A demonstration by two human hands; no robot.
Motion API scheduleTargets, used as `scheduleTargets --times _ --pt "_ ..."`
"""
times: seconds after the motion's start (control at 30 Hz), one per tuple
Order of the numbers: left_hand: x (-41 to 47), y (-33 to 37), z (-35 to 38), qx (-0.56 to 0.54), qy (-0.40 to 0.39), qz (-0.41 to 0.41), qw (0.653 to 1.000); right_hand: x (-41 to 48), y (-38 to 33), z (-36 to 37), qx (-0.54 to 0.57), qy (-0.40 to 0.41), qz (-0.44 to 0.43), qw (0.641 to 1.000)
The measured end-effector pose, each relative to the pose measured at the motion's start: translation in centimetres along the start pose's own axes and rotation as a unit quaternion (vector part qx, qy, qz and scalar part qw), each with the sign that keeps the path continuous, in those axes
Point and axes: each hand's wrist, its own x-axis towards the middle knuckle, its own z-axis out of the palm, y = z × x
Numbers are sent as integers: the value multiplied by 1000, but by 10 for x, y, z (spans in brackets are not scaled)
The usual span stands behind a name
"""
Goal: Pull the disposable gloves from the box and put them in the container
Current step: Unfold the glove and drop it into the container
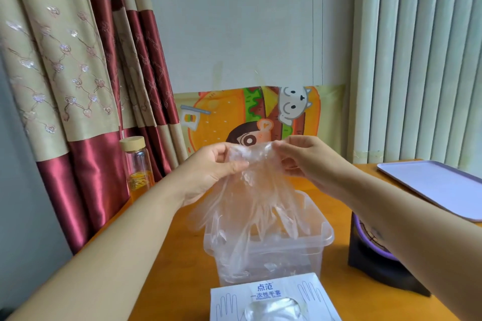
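Our left hand (216, 167) and right hand (305, 156) pinch bunched gloves (250, 203) whose fingers dangle below into the container (323, 232)

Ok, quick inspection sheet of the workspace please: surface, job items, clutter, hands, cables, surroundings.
Surface: orange wooden table.
Job's things: clear gloves bunched, hanging down to the clear container; glove box nearest, more gloves in its opening.
Clutter: glass bottle far left; lilac tray right; black stand beside the container.
Hands: left hand and right hand both pinch the gloves' top.
Cables: thin cord hanging down the wall.
Surroundings: red-and-beige curtain, vertical blinds, burger poster.
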Motion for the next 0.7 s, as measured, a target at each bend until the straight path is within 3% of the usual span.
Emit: scheduleTargets --times 0.1,0.2,0.37,0.5,0.57,0.7 --pt "-2 -5 -3 2 -4 -1 1000 -1 2 -5 8 -9 32 999" --pt "-3 -4 -3 22 17 -4 1000 -9 -3 -8 -82 -25 62 994" --pt "-1 0 -1 91 -16 -20 996 -17 -18 4 -196 -26 -82 977" --pt "1 -1 0 120 -51 -29 991 -12 -16 12 -326 -4 -189 926" --pt "-1 -2 -5 145 -70 -45 986 -6 -12 7 -319 16 -178 931" --pt "-6 -8 -25 237 -128 -94 958 -3 -6 -5 -226 -31 -119 966"
